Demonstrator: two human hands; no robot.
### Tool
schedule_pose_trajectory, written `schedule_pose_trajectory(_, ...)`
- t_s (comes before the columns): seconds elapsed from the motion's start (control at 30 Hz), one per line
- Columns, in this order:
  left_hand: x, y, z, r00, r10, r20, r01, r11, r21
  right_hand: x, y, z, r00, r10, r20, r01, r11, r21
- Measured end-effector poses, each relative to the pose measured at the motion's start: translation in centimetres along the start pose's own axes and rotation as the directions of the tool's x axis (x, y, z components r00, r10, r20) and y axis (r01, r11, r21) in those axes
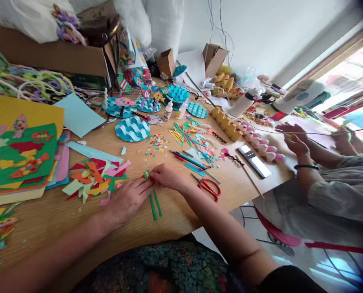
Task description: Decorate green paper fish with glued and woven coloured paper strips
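My left hand [129, 200] lies on the table with its fingers stretched out flat, their tips at narrow green paper strips [152, 206]. My right hand [166, 177] is closed in a pinch over the upper part of these strips, touching the left fingertips. Small orange, yellow and red bits of paper show between the hands; the exact grip is partly hidden by the fingers. Left of my hands is a pile of coloured paper scraps [92, 179]. Scissors with red handles [210, 188] lie right of my right forearm.
Stacked coloured sheets [19, 158] lie at left. Blue wavy paper discs [132, 129], glue bottles [168, 110], paper dots [158, 142], pens [189, 159] and a phone [254, 161] fill the table beyond. A co-worker's hands [294, 140] work at right.
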State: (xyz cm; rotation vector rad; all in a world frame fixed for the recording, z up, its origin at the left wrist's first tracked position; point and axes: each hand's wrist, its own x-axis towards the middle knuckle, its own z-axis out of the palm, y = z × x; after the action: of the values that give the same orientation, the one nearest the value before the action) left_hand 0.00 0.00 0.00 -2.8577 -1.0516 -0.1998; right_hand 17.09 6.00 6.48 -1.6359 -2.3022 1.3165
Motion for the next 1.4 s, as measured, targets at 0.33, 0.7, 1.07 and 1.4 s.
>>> schedule_pose_trajectory(0.33,-0.5,0.3,0.6,0.999,-0.044,-0.018,0.044,0.999,-0.001,1.6,-0.1,-0.4,0.998,0.010,-0.058,-0.014,0.998,-0.066)
schedule_pose_trajectory(0.7,-0.8,0.3,1.4,0.998,-0.050,-0.049,0.048,0.998,-0.037,1.1,-0.7,-0.7,1.000,-0.007,-0.010,0.006,0.989,-0.148)
schedule_pose_trajectory(1.07,-0.9,0.5,1.6,0.996,-0.057,-0.064,0.058,0.998,0.010,1.2,-1.0,-0.9,0.999,-0.039,0.023,0.042,0.982,-0.182)
schedule_pose_trajectory(1.4,-1.2,0.5,1.4,0.996,-0.083,-0.041,0.081,0.996,-0.039,1.8,-1.0,-1.3,0.997,-0.044,-0.071,0.030,0.983,-0.180)
